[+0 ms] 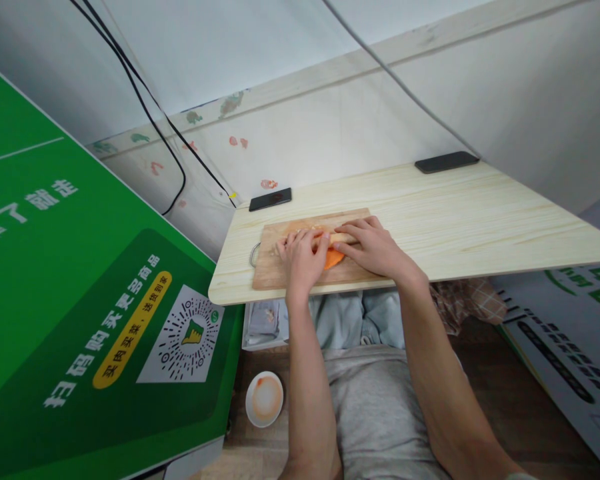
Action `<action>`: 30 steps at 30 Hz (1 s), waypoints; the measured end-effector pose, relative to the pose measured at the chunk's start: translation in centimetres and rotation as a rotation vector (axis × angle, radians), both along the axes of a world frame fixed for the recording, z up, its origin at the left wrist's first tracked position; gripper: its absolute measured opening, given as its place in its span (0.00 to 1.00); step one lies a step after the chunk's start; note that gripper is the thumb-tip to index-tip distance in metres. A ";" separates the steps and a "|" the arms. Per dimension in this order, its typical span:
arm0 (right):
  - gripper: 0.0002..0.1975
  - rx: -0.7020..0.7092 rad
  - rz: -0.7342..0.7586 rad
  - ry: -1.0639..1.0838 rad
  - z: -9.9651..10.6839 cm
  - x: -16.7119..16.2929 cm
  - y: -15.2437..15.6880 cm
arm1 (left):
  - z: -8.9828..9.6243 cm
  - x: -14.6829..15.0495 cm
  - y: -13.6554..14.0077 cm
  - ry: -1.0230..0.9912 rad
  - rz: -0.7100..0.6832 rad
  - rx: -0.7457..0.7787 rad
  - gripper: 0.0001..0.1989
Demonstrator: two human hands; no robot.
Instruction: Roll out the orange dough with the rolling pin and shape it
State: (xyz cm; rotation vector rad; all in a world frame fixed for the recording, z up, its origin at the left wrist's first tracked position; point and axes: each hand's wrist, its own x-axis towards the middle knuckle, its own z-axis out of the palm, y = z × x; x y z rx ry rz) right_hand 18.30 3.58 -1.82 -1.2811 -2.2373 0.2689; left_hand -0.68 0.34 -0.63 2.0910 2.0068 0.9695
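Observation:
A pale wooden rolling pin [344, 238] lies across a flattened orange piece of dough [333, 259] on a wooden cutting board [269, 277]. My left hand [303, 257] is closed over the pin's left part, fingers curled down. At the right part, my right hand [373, 245] rests on the pin with its fingers over it and the thumb near the dough's edge. Both hands hide much of the pin. Small pale crumbs or flour traces show on the board behind my left hand.
The board lies on a light wood-grain table [480, 227] against a wall. One dark phone [271, 199] lies at the back left, another phone [447, 162] at the back right. Below stands a white bowl [265, 399]. A green printed panel [105, 267] rises on the left.

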 end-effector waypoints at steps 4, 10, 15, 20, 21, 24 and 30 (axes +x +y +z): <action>0.25 -0.002 -0.004 -0.003 0.0 0.0 0.0 | 0.0 0.0 0.0 -0.008 -0.003 0.001 0.12; 0.24 -0.002 -0.013 0.000 0.1 -0.1 -0.1 | -0.1 0.0 0.0 -0.006 -0.004 0.000 0.12; 0.23 -0.009 -0.030 -0.012 0.2 -0.2 -0.1 | -0.2 0.0 0.0 -0.003 -0.004 0.010 0.12; 0.24 -0.004 -0.028 -0.006 0.1 -0.2 0.0 | -0.2 0.0 0.1 -0.005 0.000 0.016 0.12; 0.24 -0.005 -0.027 -0.005 0.1 -0.2 0.0 | -0.2 0.0 0.1 -0.007 -0.001 0.020 0.12; 0.25 -0.010 -0.025 -0.005 0.1 -0.1 0.0 | -0.2 0.0 0.0 -0.013 -0.005 0.031 0.11; 0.24 0.007 -0.029 -0.005 -0.1 -0.1 0.1 | -0.2 0.0 0.0 -0.013 -0.007 0.028 0.11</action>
